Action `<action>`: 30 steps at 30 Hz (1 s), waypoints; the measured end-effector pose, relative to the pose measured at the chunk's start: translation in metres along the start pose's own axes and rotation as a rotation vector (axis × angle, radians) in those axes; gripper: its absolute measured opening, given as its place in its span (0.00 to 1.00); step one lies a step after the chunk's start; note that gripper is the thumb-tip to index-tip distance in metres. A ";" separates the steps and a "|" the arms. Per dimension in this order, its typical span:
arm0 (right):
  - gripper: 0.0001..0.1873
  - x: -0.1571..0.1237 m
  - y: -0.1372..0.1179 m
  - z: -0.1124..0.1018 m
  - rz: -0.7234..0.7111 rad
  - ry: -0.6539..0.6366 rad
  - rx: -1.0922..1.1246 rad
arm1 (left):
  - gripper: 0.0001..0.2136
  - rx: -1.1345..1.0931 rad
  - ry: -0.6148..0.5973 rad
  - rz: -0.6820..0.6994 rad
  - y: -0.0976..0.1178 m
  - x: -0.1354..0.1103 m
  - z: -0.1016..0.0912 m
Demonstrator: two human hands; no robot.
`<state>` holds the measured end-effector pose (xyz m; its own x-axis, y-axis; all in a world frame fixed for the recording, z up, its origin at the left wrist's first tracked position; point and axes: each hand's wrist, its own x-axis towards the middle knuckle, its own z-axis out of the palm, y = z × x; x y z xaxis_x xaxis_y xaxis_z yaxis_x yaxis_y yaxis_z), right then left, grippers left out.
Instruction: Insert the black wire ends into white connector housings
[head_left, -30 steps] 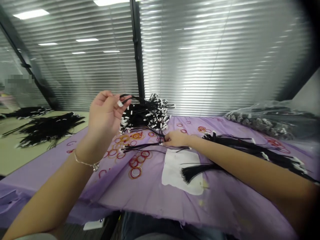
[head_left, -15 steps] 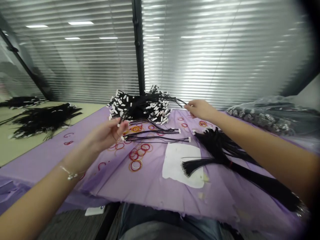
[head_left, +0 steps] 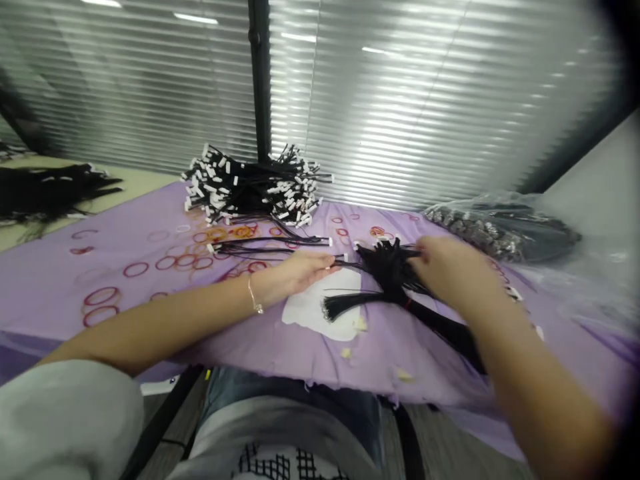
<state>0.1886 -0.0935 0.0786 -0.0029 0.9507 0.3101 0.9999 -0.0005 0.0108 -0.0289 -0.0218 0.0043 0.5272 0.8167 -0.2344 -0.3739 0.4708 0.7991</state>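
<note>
My left hand (head_left: 306, 270) reaches across the middle of the table, thumb and fingers pinched on a thin black wire that runs right toward the dark bundle. Below it lies a white sheet (head_left: 300, 310). My right hand (head_left: 445, 267), slightly blurred, has its fingers curled on black wires at the right side of a black wire bundle (head_left: 390, 263) with white connectors. That bundle crosses a long bundle of straight black wires (head_left: 440, 327) tied with a red band. Just behind my left hand, a few black cables with white connectors (head_left: 270, 250) lie sideways.
A heaped pile of black cables with white connectors (head_left: 250, 190) stands at the back. Red and yellow rubber bands (head_left: 187, 260) are scattered over the purple cloth (head_left: 240, 347). Clear plastic bags of wires (head_left: 520, 233) lie back right; more black cables (head_left: 55, 190) lie far left.
Both hands have left the cable pile and come lower. My left hand moved right to the white sheet; my right hand moved onto the black wire bundle. The view has shifted.
</note>
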 end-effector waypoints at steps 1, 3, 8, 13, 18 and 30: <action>0.08 -0.009 -0.016 0.011 -0.069 -0.058 0.032 | 0.06 -0.008 0.018 -0.002 -0.004 0.002 -0.001; 0.08 -0.020 -0.041 0.034 -0.297 -0.235 0.184 | 0.08 -0.023 0.075 0.001 -0.008 0.003 -0.008; 0.13 -0.014 -0.047 0.074 -0.437 -0.249 0.309 | 0.08 -0.030 0.095 0.013 -0.006 -0.007 -0.017; 0.09 -0.006 -0.031 0.076 -0.426 -0.325 0.512 | 0.10 0.045 0.045 -0.039 -0.007 -0.013 -0.013; 0.07 -0.004 -0.028 0.073 -0.509 -0.449 0.612 | 0.05 0.044 0.073 -0.091 -0.015 -0.015 -0.010; 0.06 -0.004 -0.027 0.068 -0.651 -0.429 0.683 | 0.07 0.038 0.030 -0.159 -0.011 -0.014 -0.014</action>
<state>0.1624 -0.0763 0.0122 -0.6747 0.7347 0.0708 0.5997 0.6016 -0.5277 -0.0427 -0.0341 -0.0091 0.5545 0.7426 -0.3756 -0.2584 0.5827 0.7705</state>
